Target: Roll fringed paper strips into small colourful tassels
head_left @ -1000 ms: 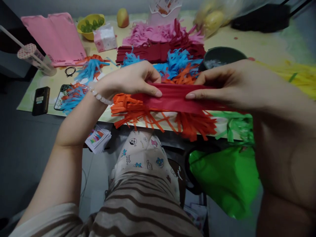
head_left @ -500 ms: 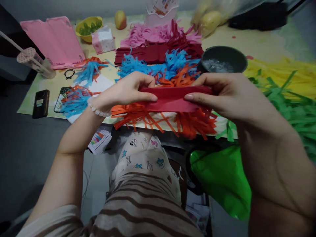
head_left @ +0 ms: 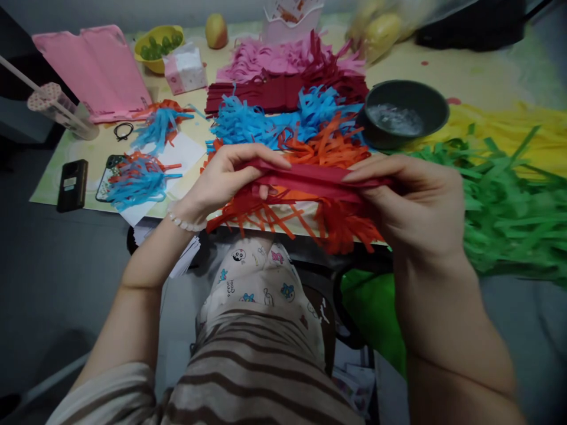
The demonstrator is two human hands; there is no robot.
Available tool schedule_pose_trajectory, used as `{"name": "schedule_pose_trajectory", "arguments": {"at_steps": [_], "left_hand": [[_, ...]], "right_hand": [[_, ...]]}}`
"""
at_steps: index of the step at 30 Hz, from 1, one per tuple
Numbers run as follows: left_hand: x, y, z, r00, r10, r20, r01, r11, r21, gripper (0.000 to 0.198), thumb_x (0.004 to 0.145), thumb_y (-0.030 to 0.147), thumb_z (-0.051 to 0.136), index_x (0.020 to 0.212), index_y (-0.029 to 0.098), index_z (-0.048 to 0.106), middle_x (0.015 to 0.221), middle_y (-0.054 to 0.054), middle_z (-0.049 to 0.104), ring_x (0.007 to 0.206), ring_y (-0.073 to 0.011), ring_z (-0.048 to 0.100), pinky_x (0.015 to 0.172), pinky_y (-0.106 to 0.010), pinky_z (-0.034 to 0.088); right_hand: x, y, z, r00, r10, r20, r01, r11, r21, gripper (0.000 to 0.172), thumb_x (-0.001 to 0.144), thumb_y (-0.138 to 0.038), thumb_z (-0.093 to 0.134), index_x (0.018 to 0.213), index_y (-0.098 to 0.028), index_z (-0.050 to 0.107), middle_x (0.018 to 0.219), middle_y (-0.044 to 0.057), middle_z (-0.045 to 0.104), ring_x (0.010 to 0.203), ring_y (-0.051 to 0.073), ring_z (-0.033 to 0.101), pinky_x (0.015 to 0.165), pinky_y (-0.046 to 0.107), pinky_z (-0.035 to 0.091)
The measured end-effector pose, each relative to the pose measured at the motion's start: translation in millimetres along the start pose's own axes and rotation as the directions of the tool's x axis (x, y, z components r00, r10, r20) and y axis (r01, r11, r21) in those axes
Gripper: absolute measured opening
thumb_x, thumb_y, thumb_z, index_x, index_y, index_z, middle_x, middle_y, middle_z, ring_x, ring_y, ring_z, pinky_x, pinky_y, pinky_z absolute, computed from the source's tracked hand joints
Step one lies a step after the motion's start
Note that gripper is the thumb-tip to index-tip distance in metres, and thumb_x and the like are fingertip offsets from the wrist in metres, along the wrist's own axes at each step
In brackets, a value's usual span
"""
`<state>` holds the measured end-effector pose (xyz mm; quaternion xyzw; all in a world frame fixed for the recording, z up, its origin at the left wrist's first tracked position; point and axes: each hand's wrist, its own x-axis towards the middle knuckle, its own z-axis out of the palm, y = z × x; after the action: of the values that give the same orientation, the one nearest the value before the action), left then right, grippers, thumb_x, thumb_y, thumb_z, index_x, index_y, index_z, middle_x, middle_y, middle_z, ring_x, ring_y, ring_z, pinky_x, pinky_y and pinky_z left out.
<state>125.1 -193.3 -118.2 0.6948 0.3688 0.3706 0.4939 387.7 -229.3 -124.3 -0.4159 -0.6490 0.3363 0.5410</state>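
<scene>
Between my two hands a folded strip of red tissue paper (head_left: 310, 176) is held stretched sideways above the table edge. My left hand (head_left: 237, 171), with a pale bead bracelet at the wrist, pinches its left end. The other end is gripped between thumb and fingers of my right hand (head_left: 411, 192). Right beneath the strip lies orange fringed paper (head_left: 261, 215). Behind it are blue fringed paper (head_left: 248, 121), dark red fringed paper (head_left: 257, 97) and pink fringed paper (head_left: 270, 59), stacked in rows.
A dark bowl (head_left: 405, 112) stands behind my right hand, beside green fringed paper (head_left: 500, 206) and yellow paper (head_left: 509, 130). Leftward are blue-orange tassels (head_left: 137, 183), a phone (head_left: 72, 185), a cup (head_left: 62, 112), a pink stand (head_left: 93, 71) and a tissue pack (head_left: 185, 69). A green bag (head_left: 374, 307) hangs below.
The red strip has tilted and looks narrower, its face folding over. My right hand has come down and turned, and the left fingers now reach around the strip's underside.
</scene>
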Motion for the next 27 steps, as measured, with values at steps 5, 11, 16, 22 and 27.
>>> {"name": "schedule_pose_trajectory", "arguments": {"at_steps": [5,11,16,22,27], "left_hand": [[0.9,-5.0,-1.2,0.998,0.066,-0.01,-0.067,0.989,-0.129,0.023,0.093,0.036,0.07,0.079,0.019,0.076,0.069,-0.002,0.07,0.064,-0.013,0.071,0.067,-0.029,0.062],[1.1,-8.5,-1.9,0.993,0.112,-0.037,-0.116,0.981,-0.152,0.023,0.091,0.031,0.069,0.071,0.019,0.073,0.065,-0.001,0.067,0.063,-0.0116,0.068,0.067,-0.028,0.059],[0.4,-3.9,0.7,0.985,0.161,-0.053,-0.16,0.987,0.028,0.028,0.092,0.033,0.066,0.068,0.018,0.067,0.068,-0.002,0.065,0.066,-0.0123,0.063,0.066,-0.028,0.051],[1.0,-13.0,10.0,0.939,0.298,-0.173,-0.225,0.911,0.346,0.047,0.088,0.055,0.076,0.066,0.019,0.055,0.065,0.001,0.057,0.062,-0.0111,0.052,0.061,-0.027,0.043],[-1.5,-17.2,9.2,0.923,0.351,-0.155,-0.249,0.855,0.455,0.04,0.092,0.057,0.073,0.113,0.023,0.069,0.106,-0.005,0.074,0.087,-0.0166,0.067,0.081,-0.03,0.054]], "right_hand": [[2.2,8.3,-0.4,0.992,-0.123,0.023,0.122,0.991,0.047,0.022,0.084,-0.01,0.069,0.077,-0.026,0.083,0.083,0.001,0.077,0.081,0.015,0.071,0.074,0.028,0.051],[5.2,11.2,-6.1,0.947,-0.289,0.141,0.307,0.943,-0.126,0.039,0.077,0.0,0.055,0.082,-0.026,0.083,0.092,0.0,0.078,0.087,0.014,0.073,0.078,0.028,0.055],[6.0,12.0,-8.4,0.873,-0.398,0.282,0.475,0.826,-0.304,0.036,0.082,-0.005,0.051,0.09,-0.023,0.081,0.099,0.005,0.075,0.083,0.014,0.071,0.071,0.029,0.054],[6.5,10.6,-0.3,0.904,-0.357,0.236,0.418,0.854,-0.311,0.014,0.092,-0.021,0.067,0.079,-0.022,0.069,0.087,0.004,0.073,0.076,0.015,0.068,0.066,0.029,0.051],[6.8,8.4,5.4,0.975,-0.172,0.137,0.214,0.887,-0.408,0.024,0.087,-0.024,0.078,0.109,-0.027,0.07,0.099,0.003,0.075,0.082,0.02,0.071,0.072,0.032,0.054]]}}
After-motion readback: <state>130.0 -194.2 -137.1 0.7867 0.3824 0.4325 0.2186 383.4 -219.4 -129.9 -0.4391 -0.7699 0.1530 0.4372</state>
